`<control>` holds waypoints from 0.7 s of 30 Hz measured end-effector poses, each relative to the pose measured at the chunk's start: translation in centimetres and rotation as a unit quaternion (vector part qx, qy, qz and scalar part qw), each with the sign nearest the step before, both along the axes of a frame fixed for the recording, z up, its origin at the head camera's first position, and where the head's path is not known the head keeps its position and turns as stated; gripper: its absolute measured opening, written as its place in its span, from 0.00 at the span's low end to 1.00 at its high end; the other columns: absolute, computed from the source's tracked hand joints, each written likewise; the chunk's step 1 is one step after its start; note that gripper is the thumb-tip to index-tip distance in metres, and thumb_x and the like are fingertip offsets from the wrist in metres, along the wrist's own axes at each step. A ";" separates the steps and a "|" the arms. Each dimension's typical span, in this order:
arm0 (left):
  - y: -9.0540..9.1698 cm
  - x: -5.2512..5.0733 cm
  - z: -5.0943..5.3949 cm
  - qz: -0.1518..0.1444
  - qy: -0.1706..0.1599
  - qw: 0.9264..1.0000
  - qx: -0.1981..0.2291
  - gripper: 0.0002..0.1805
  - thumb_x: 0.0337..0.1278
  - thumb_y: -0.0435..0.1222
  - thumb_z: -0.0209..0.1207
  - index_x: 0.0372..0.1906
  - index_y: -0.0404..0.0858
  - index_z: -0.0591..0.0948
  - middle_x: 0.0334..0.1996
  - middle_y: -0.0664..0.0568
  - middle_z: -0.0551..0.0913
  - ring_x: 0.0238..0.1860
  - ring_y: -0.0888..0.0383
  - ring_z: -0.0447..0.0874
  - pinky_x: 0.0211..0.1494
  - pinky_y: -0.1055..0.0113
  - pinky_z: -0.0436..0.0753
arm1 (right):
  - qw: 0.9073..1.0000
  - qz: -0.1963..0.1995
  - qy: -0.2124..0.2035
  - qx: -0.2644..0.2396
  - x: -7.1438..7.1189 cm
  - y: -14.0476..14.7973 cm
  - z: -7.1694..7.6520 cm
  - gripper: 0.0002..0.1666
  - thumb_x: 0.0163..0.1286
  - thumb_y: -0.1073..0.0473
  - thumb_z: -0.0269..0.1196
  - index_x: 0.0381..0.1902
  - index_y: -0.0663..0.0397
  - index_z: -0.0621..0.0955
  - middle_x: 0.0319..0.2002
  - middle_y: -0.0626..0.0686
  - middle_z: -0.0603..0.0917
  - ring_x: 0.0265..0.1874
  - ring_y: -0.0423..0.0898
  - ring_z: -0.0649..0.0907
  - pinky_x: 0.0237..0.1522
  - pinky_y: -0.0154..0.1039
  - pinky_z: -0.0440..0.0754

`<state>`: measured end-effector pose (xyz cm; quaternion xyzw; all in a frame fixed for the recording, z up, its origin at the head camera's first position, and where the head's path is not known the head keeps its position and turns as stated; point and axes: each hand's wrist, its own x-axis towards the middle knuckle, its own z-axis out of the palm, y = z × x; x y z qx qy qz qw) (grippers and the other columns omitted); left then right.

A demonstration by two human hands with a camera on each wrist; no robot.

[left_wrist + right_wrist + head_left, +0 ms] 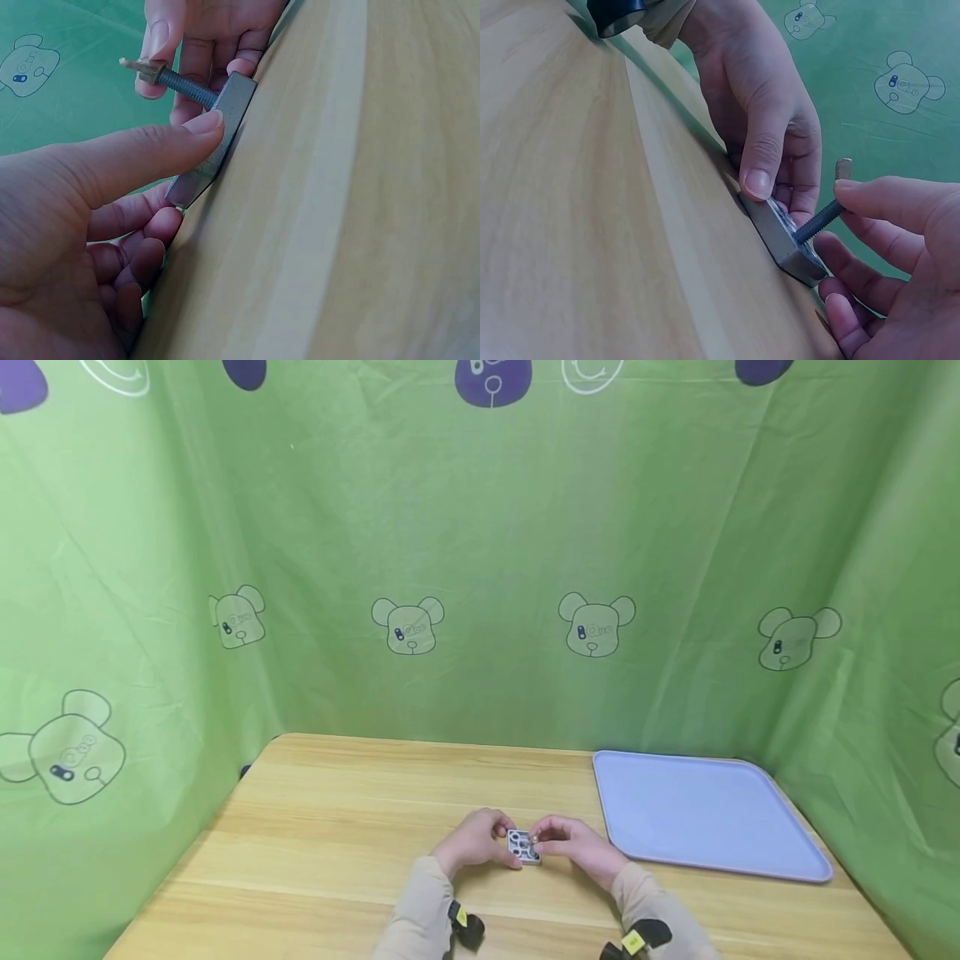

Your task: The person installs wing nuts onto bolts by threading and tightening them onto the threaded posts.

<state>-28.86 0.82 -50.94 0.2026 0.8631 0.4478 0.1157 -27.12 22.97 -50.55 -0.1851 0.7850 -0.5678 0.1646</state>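
Note:
A small grey metal block (524, 847) with round holes in its top lies on the wooden table. My left hand (477, 841) grips it by its edges, thumb on the near side (201, 176). Out of the block rises a threaded bolt (187, 87), slanted in the left wrist view, with a brass-coloured piece at its top end (843, 169). My right hand (580, 847) pinches that top piece between thumb and finger, its other fingers curled beside the block's end. In the right wrist view the bolt's lower end meets the block's top face.
A pale blue tray (712, 814) lies at the table's right side, beyond my right hand. The wooden table (322, 827) extends to the left of my arms. Green curtains (487, 685) with bear-face prints stand around the back and sides.

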 end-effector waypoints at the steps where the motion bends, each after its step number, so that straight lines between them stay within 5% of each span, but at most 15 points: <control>1: 0.0 -0.1 -0.1 0.000 0.000 1.000 0.000 0.27 0.30 0.36 0.78 0.44 0.39 0.81 0.35 0.55 0.76 0.36 0.62 0.70 0.42 0.70 0.71 | 1.000 -0.003 0.000 0.000 0.0 0.0 0.0 0.20 0.65 0.59 0.63 0.49 0.68 0.76 0.47 0.55 0.81 0.48 0.43 0.78 0.56 0.42 0.68; 13: 0.0 -0.1 0.0 0.004 0.002 1.000 -0.003 0.26 0.30 0.37 0.78 0.43 0.40 0.82 0.34 0.57 0.76 0.36 0.63 0.70 0.42 0.71 0.71 | 0.999 -0.031 -0.001 -0.007 0.1 -0.5 0.0 0.19 0.62 0.61 0.66 0.46 0.69 0.75 0.43 0.54 0.81 0.45 0.44 0.77 0.53 0.41 0.68; 21: 0.0 0.2 0.2 0.001 0.007 1.000 -0.004 0.27 0.30 0.36 0.78 0.43 0.38 0.82 0.35 0.54 0.77 0.36 0.61 0.70 0.42 0.69 0.71 | 0.999 -0.037 -0.022 -0.015 -0.1 -0.2 -0.2 0.22 0.67 0.56 0.62 0.53 0.66 0.75 0.47 0.51 0.81 0.47 0.42 0.76 0.51 0.41 0.68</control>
